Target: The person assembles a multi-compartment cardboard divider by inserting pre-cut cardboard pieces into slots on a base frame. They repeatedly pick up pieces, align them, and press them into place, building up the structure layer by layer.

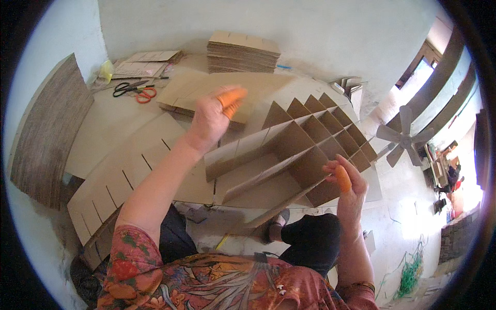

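Observation:
A cardboard divider grid [306, 143] of long slotted strips crossed by short ones lies on the table before me; its cells fill the right part, while the strips' left ends stand apart. My left hand [213, 116], blurred, is raised beyond the grid's left part, orange covers on some fingers; nothing shows in it. My right hand [348, 180], with an orange cover on one finger, touches or nearly touches the nearest long strip at the grid's near right; whether it grips is unclear. Beyond my left hand lies a low stack of cardboard sheets [186, 89].
A tall pile of slotted cardboard [243, 54] stands by the wall. Black-handled scissors [128, 88] and red-handled scissors [146, 94] lie at the back left. Large slotted sheets [116, 174] lie at the near left. A fan [405, 138] stands to the right.

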Demonstrator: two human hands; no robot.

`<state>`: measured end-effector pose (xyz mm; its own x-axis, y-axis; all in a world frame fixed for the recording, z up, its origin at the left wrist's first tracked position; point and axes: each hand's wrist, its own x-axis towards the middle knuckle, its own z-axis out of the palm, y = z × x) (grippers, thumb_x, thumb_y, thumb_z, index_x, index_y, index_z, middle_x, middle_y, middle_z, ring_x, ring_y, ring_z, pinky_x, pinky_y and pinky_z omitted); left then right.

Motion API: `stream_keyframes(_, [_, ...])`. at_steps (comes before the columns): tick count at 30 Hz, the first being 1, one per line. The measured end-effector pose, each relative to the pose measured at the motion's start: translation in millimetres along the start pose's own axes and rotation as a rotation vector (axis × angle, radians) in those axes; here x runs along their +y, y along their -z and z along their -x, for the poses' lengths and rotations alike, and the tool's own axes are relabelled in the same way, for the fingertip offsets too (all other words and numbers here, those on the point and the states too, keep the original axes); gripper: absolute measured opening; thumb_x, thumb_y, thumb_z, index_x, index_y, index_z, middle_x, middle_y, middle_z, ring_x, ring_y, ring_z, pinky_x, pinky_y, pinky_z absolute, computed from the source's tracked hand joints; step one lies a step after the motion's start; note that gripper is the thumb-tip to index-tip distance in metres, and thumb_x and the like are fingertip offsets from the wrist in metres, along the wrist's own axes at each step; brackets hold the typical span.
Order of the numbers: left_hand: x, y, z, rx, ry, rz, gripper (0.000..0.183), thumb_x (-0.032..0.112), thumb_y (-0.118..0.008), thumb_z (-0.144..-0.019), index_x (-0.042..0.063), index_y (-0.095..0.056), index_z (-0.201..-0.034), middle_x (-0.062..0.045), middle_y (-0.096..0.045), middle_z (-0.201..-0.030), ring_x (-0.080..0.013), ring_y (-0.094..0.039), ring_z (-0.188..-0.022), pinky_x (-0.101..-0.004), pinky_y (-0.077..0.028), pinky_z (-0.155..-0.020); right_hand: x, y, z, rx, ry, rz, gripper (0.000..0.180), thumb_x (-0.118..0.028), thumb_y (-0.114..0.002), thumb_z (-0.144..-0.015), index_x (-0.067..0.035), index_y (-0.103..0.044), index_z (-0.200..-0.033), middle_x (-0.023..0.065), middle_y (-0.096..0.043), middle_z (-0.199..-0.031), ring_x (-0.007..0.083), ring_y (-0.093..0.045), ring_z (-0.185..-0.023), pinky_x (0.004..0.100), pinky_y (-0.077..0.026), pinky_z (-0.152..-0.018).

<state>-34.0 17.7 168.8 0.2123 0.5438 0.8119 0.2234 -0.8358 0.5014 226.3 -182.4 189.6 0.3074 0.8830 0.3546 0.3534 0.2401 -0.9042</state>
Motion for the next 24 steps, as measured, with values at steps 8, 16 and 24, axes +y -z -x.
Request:
stream_keyframes(8, [89.4, -25.0, 41.3, -0.402, -0.447, 0.100, 0.035, 0.003, -0.068, -0.078, 0.007, -0.065, -0.113, -0.010, -0.060, -0.121, -0.0245, -0.058, -0.112, -0.0334, -0.047, -0.096, 2.9, -24.0, -10.3, 0.138, -0.347, -0.838, 0.029, -0.009, -0.052, -0.093, 0.004, -0.051, -0.119, 0.0147, -0.060, -0.115, 0.0256, -0.061, -0.104, 0.0382, -0.051, -0.090])
stream_keyframes(16, [41.9, 12.2, 56.0, 0.048, -0.080, 0.044, 0.023, 0.011, -0.063, -0.087, 0.001, -0.064, -0.108, -0.012, -0.064, -0.105, -0.0239, -0.060, -0.095, -0.0310, -0.047, -0.085, 5.0, 40.4, 35.4, 0.332, 0.011, -0.329, 0.030, -0.008, -0.055, -0.092, 0.000, -0.056, -0.122, 0.0114, -0.058, -0.118, 0.0192, -0.054, -0.111, 0.0313, -0.045, -0.093])
stream_keyframes(24, [21.3, 17.5, 68.1, 0.062, 0.161, 0.012, 0.021, 0.011, -0.059, -0.091, -0.003, -0.064, -0.106, -0.013, -0.066, -0.094, -0.0205, -0.062, -0.085, -0.0284, -0.047, -0.075, 17.7, 36.0, 66.2, 0.369, 0.062, -0.065, 0.009, -0.002, -0.065, -0.085, -0.003, -0.069, -0.092, 0.0000, -0.065, -0.093, 0.0092, -0.055, -0.088, 0.0271, -0.042, -0.082])
